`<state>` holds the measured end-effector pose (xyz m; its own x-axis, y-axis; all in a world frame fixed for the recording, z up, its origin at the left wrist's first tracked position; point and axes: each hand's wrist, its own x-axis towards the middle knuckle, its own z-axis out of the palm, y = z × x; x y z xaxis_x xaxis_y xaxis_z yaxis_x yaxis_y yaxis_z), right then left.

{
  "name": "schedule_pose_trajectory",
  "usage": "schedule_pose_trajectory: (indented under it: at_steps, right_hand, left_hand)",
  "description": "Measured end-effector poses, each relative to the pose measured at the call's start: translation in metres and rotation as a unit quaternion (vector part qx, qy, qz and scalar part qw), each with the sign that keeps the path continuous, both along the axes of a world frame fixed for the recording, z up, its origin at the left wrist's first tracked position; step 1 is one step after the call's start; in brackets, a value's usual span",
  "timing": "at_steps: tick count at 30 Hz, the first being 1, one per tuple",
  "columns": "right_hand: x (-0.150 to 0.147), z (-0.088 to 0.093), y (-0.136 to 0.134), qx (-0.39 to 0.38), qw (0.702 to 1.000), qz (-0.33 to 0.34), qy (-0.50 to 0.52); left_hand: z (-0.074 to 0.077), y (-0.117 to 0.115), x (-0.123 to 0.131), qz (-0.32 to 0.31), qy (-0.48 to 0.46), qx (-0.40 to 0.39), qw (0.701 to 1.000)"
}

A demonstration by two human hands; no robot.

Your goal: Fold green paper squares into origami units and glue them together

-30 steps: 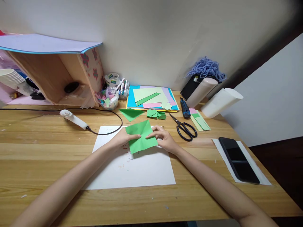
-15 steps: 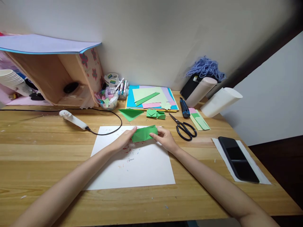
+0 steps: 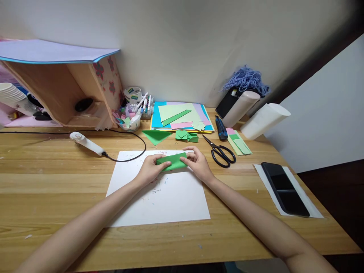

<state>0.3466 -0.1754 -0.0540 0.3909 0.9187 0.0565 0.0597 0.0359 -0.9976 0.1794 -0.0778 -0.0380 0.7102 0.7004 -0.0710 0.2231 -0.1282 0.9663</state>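
A green folded paper (image 3: 174, 162) is held between my two hands above a white sheet (image 3: 170, 204) marked with coloured specks. My left hand (image 3: 150, 167) pinches its left end, thumb lying on the front face. At the right end, my right hand (image 3: 198, 163) grips it with the thumb in front and fingers partly hidden behind. Beyond the hands lie a green paper triangle (image 3: 156, 136) and small folded green pieces (image 3: 186, 136). Black-handled scissors (image 3: 220, 152) rest right of my right hand.
A white corded tool (image 3: 87, 143) with a black cable lies at left, near an open box (image 3: 106, 83). At the back are a paper stack (image 3: 159, 113) and a tub of scraps (image 3: 129, 123). A blue cutter (image 3: 221, 129) and a black phone (image 3: 284, 189) lie on the right.
The green paper now shows a narrower, smoother face tilted differently. My left thumb has come round onto its front, and my right fingers have spread behind it.
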Motion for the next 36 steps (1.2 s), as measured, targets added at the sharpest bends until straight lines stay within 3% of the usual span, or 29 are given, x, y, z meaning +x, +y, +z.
schedule_pose_trajectory:
  at_steps: [10,21,28,36]
  right_hand:
    - [0.002,-0.003,0.003,-0.019,0.999,-0.031,-0.009]
    - [-0.001,0.000,0.000,-0.024,0.999,0.010,-0.035]
    - [-0.001,0.000,0.001,-0.033,0.999,0.014,-0.023]
    - [-0.001,0.000,0.001,-0.033,0.999,0.022,-0.004]
  left_hand:
    - [0.003,-0.001,0.000,0.001,0.024,0.009,1.000]
    - [0.012,0.000,-0.003,-0.067,0.109,0.010,0.992]
    - [0.007,-0.001,0.000,-0.090,0.094,0.092,0.987]
    - [0.003,-0.001,0.000,-0.094,0.096,0.116,0.984]
